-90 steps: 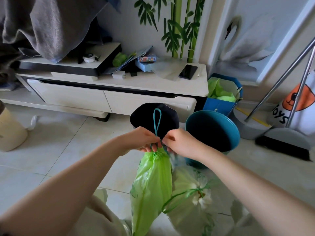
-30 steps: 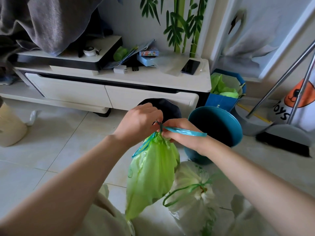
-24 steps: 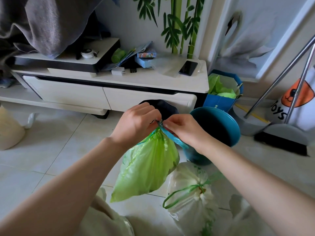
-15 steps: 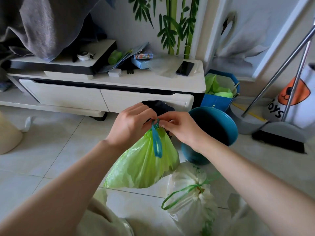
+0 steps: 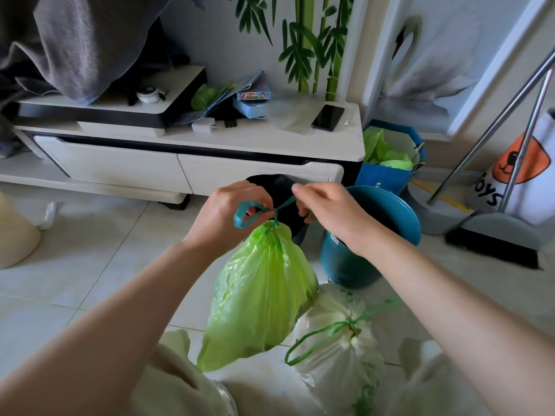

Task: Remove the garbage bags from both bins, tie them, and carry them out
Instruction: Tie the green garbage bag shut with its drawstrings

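Green bag [image 5: 258,295] hangs over the floor from its blue string [image 5: 255,210]. My left hand [image 5: 228,214] pinches the loop, my right hand [image 5: 327,211] pinches the other end. My hands hide most of the black bin [image 5: 282,187]. A white bag [image 5: 510,184] reads "oys".

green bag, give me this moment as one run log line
step: tying | left hand: holds teal drawstring loop | right hand: pulls other end | green bag: cinched, hanging | white bag: tied, on floor
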The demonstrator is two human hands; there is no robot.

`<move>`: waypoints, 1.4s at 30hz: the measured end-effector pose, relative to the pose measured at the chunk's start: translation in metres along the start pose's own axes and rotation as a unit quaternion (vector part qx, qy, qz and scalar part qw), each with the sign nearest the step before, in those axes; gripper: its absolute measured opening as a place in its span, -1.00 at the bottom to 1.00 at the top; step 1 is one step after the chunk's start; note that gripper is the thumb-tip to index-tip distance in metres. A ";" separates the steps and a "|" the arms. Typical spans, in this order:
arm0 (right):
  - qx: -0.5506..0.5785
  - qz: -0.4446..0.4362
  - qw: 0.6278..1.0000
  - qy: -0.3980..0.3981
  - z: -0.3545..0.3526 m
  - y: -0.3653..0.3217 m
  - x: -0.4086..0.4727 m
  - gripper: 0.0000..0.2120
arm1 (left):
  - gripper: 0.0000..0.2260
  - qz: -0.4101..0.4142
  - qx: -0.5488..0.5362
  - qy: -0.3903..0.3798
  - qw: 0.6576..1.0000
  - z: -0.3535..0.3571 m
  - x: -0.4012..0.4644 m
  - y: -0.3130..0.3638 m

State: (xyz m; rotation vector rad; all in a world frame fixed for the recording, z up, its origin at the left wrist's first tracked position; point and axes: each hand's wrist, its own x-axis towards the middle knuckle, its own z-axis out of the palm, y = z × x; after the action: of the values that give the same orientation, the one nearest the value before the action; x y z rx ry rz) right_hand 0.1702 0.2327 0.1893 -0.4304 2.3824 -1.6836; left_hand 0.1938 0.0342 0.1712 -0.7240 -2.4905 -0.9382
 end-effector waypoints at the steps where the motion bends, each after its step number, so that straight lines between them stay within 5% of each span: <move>1: 0.004 -0.002 1.000 0.015 -0.003 -0.001 0.001 -0.60 | -0.93 -0.007 0.000 -0.003 1.000 0.000 -0.001 -0.001; 4: -0.010 0.019 0.999 0.034 -0.014 -0.002 0.002 -0.68 | -0.92 -0.032 0.014 0.000 0.999 0.000 -0.003 -0.004; 10: -0.055 0.112 0.989 -0.079 -0.027 0.004 -0.001 -0.67 | -0.93 -0.086 0.042 -0.003 0.995 0.000 -0.006 -0.010; 18: -0.254 0.130 0.945 -0.158 -0.019 0.030 0.000 -0.67 | -0.85 -0.241 0.087 -0.217 0.942 0.021 -0.023 -0.037; 28: -0.387 0.224 0.880 -0.157 -0.020 0.068 0.000 -0.69 | -0.78 -0.326 0.154 -0.332 0.872 0.018 -0.045 -0.066; 42: -0.320 0.266 0.907 -0.066 -0.043 0.073 0.009 -0.77 | -0.88 -0.545 -0.056 -0.148 0.824 -0.036 -0.037 -0.085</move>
State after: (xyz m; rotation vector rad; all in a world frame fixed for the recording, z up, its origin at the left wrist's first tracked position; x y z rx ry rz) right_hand 0.1384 0.2906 0.1356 0.0366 2.5753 -0.6072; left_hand 0.1792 -0.0574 0.1356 0.7454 -3.1107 -1.3799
